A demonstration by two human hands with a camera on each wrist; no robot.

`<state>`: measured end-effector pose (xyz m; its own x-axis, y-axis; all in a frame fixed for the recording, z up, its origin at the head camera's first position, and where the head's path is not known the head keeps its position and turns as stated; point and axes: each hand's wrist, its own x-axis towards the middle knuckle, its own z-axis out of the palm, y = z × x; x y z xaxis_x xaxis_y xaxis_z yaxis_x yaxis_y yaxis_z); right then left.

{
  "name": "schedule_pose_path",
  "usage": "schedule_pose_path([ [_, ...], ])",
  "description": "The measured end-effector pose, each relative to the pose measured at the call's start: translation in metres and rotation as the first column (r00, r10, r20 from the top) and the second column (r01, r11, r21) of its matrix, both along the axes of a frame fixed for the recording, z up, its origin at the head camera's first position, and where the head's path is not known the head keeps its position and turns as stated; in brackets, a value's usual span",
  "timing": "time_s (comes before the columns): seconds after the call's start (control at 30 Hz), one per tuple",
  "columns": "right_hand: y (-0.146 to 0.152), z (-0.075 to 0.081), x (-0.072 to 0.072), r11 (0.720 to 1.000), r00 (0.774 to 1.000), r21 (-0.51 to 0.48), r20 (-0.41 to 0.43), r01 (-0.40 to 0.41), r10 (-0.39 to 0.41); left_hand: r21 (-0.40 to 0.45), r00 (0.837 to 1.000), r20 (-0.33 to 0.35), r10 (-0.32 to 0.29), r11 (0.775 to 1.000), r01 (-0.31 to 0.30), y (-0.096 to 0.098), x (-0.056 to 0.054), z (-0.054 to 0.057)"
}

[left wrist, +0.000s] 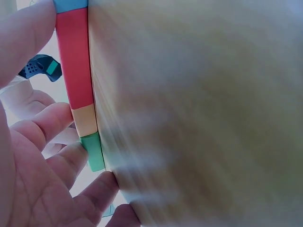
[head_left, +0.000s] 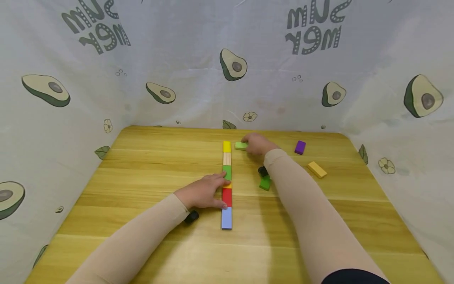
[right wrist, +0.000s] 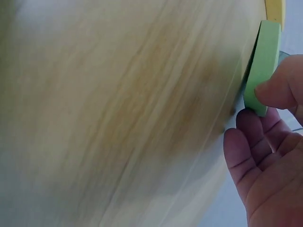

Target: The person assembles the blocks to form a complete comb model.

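A straight row of flat coloured blocks runs away from me on the table: a blue block [head_left: 226, 219], a red block [head_left: 227, 196], an orange one, a green block [head_left: 228, 170], a plain wood block [head_left: 227, 159] and a yellow block [head_left: 227, 146] at the far end. Spread along the row's left side, my left hand [head_left: 203, 191] touches it with thumb and fingertips near the red, orange and green pieces. My right hand [head_left: 259, 144] pinches a light green block [right wrist: 263, 66] between thumb and fingers, just right of the yellow end.
A darker green block [head_left: 265, 183] lies under my right forearm. Farther right are a purple block [head_left: 300, 147] and a yellow-orange block [head_left: 317, 169]. Behind the wooden table [head_left: 159, 150] hangs a white curtain [head_left: 198, 39] printed with avocados. Small black wrist cameras sit below both wrists.
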<state>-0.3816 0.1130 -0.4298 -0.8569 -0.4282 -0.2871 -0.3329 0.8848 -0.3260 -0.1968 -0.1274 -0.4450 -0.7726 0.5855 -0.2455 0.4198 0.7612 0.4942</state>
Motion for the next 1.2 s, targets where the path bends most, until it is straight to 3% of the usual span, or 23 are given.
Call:
schedule_pose_path([
  [0.37,-0.002,0.001,-0.002,0.999,0.999,-0.021,0.046,0.025,-0.024,-0.009,1.000,0.000,0.004,1.000,-0.004,0.001,0.002,0.004],
  [0.67,-0.003,-0.004,-0.006,1.000,1.000,0.010,-0.010,0.008,-0.008,-0.009,1.000,0.007,0.013,1.000,-0.013,0.000,0.001,0.003],
  [1.2,-0.011,-0.004,-0.007,0.999,0.999,0.026,-0.023,0.024,-0.024,-0.011,1.000,-0.003,0.003,1.000,-0.003,0.000,0.000,0.001],
])
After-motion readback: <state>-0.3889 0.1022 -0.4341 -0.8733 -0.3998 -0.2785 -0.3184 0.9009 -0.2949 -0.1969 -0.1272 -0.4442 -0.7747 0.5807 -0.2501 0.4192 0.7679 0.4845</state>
